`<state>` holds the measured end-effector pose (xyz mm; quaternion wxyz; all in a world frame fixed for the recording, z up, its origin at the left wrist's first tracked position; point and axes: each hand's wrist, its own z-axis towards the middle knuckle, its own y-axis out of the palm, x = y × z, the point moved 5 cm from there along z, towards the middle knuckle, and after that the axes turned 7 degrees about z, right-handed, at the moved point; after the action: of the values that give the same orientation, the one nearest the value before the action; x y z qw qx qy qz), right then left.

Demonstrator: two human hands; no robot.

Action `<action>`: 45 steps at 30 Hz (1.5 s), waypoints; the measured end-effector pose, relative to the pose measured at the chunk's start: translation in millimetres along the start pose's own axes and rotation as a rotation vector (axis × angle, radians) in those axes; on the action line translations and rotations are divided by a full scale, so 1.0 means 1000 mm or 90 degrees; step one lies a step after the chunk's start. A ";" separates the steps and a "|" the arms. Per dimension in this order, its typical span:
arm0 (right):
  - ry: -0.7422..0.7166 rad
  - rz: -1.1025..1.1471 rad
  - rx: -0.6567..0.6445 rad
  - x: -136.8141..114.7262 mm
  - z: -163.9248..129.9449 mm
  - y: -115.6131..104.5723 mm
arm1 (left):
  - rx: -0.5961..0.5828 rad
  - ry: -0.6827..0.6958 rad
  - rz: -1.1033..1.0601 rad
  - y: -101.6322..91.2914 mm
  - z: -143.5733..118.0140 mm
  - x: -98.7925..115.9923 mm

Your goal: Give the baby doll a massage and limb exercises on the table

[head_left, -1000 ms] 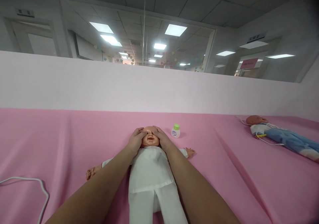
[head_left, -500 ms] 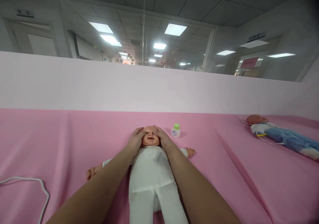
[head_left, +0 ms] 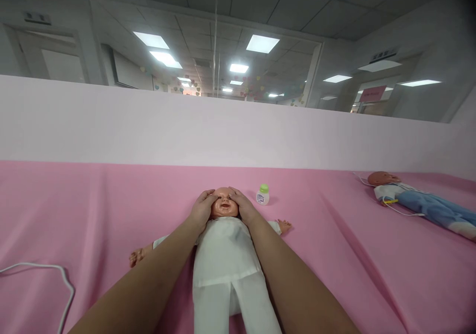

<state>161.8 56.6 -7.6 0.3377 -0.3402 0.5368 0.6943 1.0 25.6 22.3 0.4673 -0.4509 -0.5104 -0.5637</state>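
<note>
1. Doll (head_left: 225, 254) lies on its back in the centre of the pink counter (head_left: 92, 210), head away from the camera, legs toward it. White top + white trousers; bare arms out to both sides.
2. Left hand (head_left: 203, 209) cups the left side of the doll's head, palm on the cheek, fingertips up by the brow. Hand is spread flat against the head, not pinching anything.
3. Right hand (head_left: 242, 206) mirrors it on the other side, fingers laid over the temple, also flat + spread. Face shows between the two hands.
4. Both forearms run along either side of the doll's body.
5. Small white bottle (head_left: 262, 195) w/ green cap stands upright just right of the head, near the right hand but apart from it.
6. White cable (head_left: 55, 269) loops at the lower left edge, well apart.
7. Second doll (head_left: 420, 202) in blue + white lies far right on the same counter, thin cord beside it.
8. Pale wall (head_left: 238, 131) runs behind the counter.
</note>
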 end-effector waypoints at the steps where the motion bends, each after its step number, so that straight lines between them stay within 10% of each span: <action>1: 0.002 -0.003 0.001 -0.001 -0.001 0.000 | 0.002 0.000 0.000 0.000 0.001 0.000; 45: -0.008 -0.025 -0.001 0.000 0.000 -0.002 | 0.007 0.016 0.003 -0.001 0.004 -0.003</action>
<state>163.9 56.7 -8.5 0.3543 -0.3462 0.5273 0.6903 0.7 29.7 19.2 0.4776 -0.4423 -0.5067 -0.5652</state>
